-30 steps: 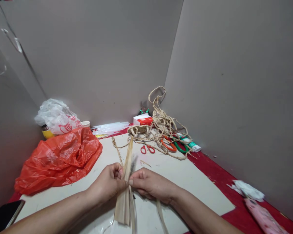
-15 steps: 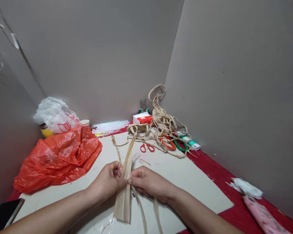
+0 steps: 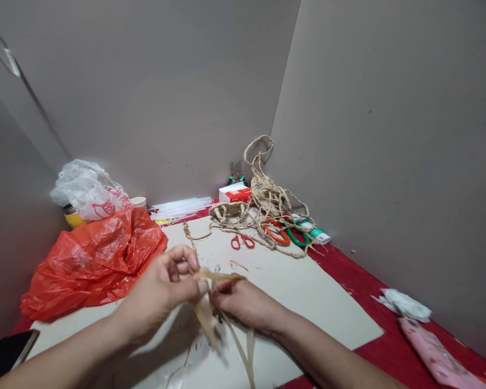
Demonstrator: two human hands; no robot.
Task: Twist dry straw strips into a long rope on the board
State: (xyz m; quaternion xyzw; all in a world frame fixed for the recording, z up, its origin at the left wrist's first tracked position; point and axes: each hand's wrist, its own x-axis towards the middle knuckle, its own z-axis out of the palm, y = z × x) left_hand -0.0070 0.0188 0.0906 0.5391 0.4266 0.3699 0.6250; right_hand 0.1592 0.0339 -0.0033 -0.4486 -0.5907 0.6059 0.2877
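Note:
My left hand [image 3: 162,289] is closed, its thumb and fingers pinching a wide pale-tan dried husk strip [image 3: 205,316]. The strip's lower end is smeared by motion, and its upper end bends over toward my right hand [image 3: 247,303]. Closed at the fingertips, that hand pinches tan fibre close to the left fingers; the exact grip is partly hidden. Narrow tan strips [image 3: 243,351] hang below it. Beyond my left fingers a thin braided cord [image 3: 188,233] runs along the white board [image 3: 308,308].
Red-handled scissors [image 3: 243,242] lie ahead. At the back right are a heap of braided rope [image 3: 267,192], orange and green handles [image 3: 297,237], a tube [image 3: 319,236], a small box [image 3: 235,193] and pliers [image 3: 237,175]. A red plastic bag [image 3: 97,259] and phone [image 3: 8,354] are left.
My left hand has lifted and shifted left. The husk strip, upright and flat before, is now folded over, its top end swung right across my right hand.

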